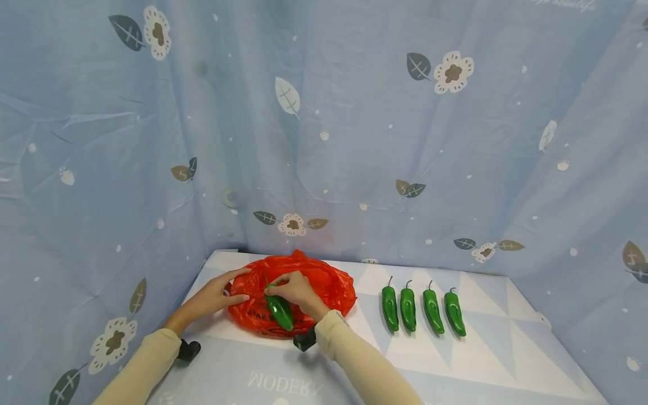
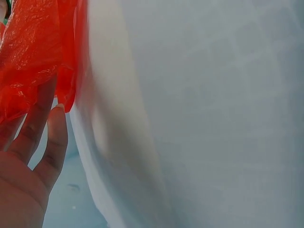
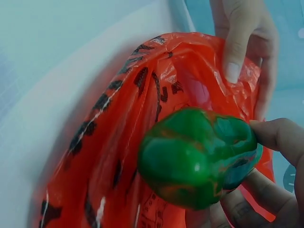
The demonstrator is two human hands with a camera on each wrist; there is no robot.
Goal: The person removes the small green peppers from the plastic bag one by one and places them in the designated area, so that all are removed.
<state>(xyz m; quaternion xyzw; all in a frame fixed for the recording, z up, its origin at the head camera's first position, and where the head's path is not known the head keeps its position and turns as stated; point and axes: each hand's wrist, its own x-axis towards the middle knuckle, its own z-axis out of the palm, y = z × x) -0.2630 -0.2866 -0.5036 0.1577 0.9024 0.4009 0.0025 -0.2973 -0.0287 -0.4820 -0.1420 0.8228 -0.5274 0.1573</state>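
A crumpled red plastic bag with dark printing lies at the table's left. My left hand is at the bag's left side, thumb and fingers spread apart and touching the plastic. In the left wrist view, its fairly straight fingers rest against the red film. My right hand pinches a glossy green chili pepper near its stem end, above the bag. In the right wrist view, the pepper's blunt tip faces the camera, with thumb and fingers at its other end. The pepper hides part of the bag.
Several similar green peppers lie side by side in a row right of the bag, stems pointing away. The table has a white and pale blue patterned cover. A blue floral curtain hangs behind and along both sides.
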